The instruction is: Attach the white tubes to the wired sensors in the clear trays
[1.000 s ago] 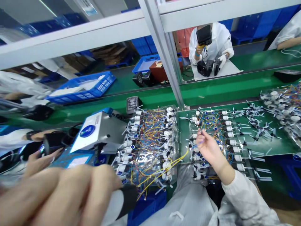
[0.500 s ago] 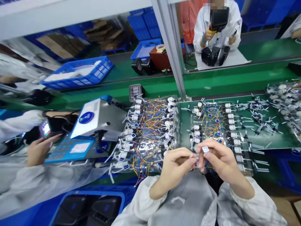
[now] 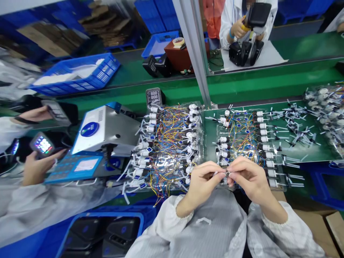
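Green tabletop [image 3: 271,91] behind; beside the wired tray [image 3: 242,139], my left hand [image 3: 200,179] and right hand [image 3: 248,177] together pinch a small part [image 3: 226,174].

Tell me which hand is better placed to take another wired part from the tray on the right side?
The right hand, probably. Both hands pinch one small part together, but the right hand lies directly over the right tray of wired parts. The left hand sits nearer the left tray.

tray [image 3: 199,118] – clear glossy plastic | machine [image 3: 107,129] – matt grey metal | sleeve [image 3: 166,218] – white cloth
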